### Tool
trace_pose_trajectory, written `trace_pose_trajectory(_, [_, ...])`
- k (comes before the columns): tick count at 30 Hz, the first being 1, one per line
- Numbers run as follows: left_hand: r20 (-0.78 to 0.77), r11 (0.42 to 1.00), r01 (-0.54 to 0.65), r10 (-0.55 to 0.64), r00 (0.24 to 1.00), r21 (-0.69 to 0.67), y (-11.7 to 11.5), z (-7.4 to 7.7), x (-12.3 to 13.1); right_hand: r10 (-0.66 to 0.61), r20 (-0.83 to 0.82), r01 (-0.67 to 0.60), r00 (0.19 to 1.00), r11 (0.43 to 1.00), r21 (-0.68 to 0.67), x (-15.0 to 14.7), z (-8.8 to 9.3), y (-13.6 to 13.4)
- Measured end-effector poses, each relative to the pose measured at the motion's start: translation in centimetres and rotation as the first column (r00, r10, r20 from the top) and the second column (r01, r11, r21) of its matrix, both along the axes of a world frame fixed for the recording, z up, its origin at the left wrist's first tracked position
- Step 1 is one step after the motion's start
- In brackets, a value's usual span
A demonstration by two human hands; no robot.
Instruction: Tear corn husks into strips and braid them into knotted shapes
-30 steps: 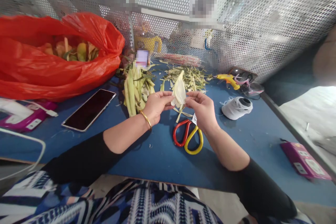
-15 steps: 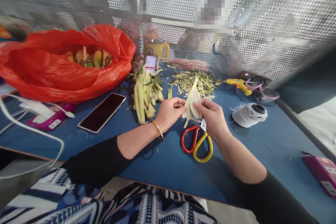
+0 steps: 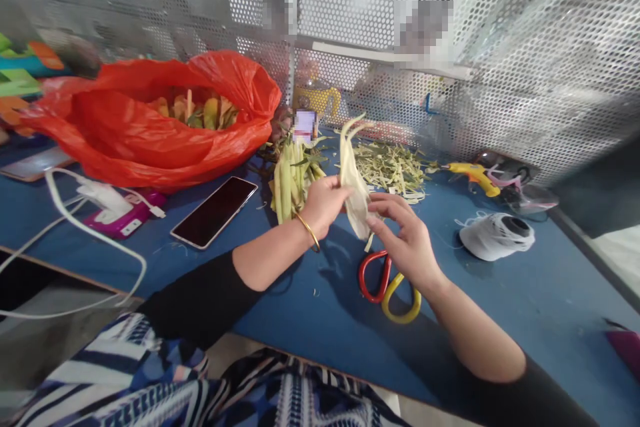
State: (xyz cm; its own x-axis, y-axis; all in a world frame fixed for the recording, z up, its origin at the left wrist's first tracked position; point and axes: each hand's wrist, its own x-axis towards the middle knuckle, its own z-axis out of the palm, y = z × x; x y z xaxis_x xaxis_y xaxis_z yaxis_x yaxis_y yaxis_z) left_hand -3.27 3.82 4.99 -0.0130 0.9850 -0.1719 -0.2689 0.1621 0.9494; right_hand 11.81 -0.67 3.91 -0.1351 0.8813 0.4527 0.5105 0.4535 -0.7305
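A pale corn husk point(image 3: 354, 197) stands raised over the table, its thin curled tip pointing up. My left hand point(image 3: 324, 205) pinches it along its left side, a gold bangle at the wrist. At the husk's lower right edge, my right hand point(image 3: 407, 237) holds on with thumb and fingertips. Scissors point(image 3: 401, 300) with one red and one yellow handle lie under my right hand, which hides their blades. Left of my hands is a pile of greenish husks point(image 3: 287, 180). Behind the held husk spreads a heap of shredded husk strips point(image 3: 393, 167).
A red plastic bag point(image 3: 165, 147) with husks inside fills the back left. Nearer are a dark-screened phone point(image 3: 215, 212) and a purple power strip point(image 3: 127, 217) with white cables. To the right sit a white thread spool point(image 3: 495, 235) and a yellow glue gun point(image 3: 475, 177). Perforated metal point(image 3: 350, 0) walls the back.
The husk has been raised and turned, showing a longer curled tip. My right hand has shifted to its lower edge with fingers spread wider. The view has swung slightly left.
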Motion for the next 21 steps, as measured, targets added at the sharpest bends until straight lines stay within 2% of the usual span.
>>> trace_pose_trajectory(2, [-0.006, 0.987, -0.121, 0.122, 0.992, 0.101, 1.5, 1.1, -2.0, -0.053, 0.005, 0.053, 0.999, 0.998, 0.037, -0.2, 0.7, 0.3])
trace_pose_trajectory(3, [0.009, 0.961, -0.21, 0.211, 0.977, 0.179, 2.3, 1.7, -3.2, -0.082, 0.029, 0.08, 0.996, 0.996, 0.047, -0.4, 1.0, 0.8])
trace_pose_trajectory(6, [0.114, 0.818, -0.466, 0.456, 0.883, 0.338, 4.5, 2.9, -6.7, -0.113, 0.19, 0.106, 0.975, 0.993, 0.048, -1.7, 1.9, 3.3])
trace_pose_trajectory(8, [0.131, 0.773, -0.517, 0.508, 0.852, 0.367, 5.6, 3.1, -8.5, -0.102, 0.349, 0.106, 0.931, 0.994, 0.007, -3.3, 2.1, 5.5])
trace_pose_trajectory(10, [0.131, 0.745, -0.548, 0.544, 0.829, 0.38, 6.2, 3.0, -9.6, -0.103, 0.517, 0.159, 0.85, 0.985, -0.066, -5.2, 2.0, 7.5])
trace_pose_trajectory(12, [0.126, 0.737, -0.561, 0.559, 0.82, 0.378, 6.5, 2.7, -9.9, -0.108, 0.616, 0.217, 0.78, 0.971, -0.105, -7.1, 1.5, 8.9])
trace_pose_trajectory(15, [0.126, 0.771, -0.53, 0.522, 0.844, 0.353, 6.5, 2.4, -9.7, -0.125, 0.667, 0.277, 0.734, 0.953, -0.127, -9.1, 0.5, 9.8])
trace_pose_trajectory(18, [0.132, 0.82, -0.482, 0.465, 0.876, 0.31, 6.3, 2.3, -9.1, -0.136, 0.639, 0.305, 0.757, 0.939, -0.161, -9.3, -0.4, 10.4])
trace_pose_trajectory(21, [0.136, 0.843, -0.457, 0.436, 0.89, 0.285, 6.1, 2.4, -8.8, -0.134, 0.599, 0.312, 0.789, 0.928, -0.203, -8.3, -0.7, 11.0])
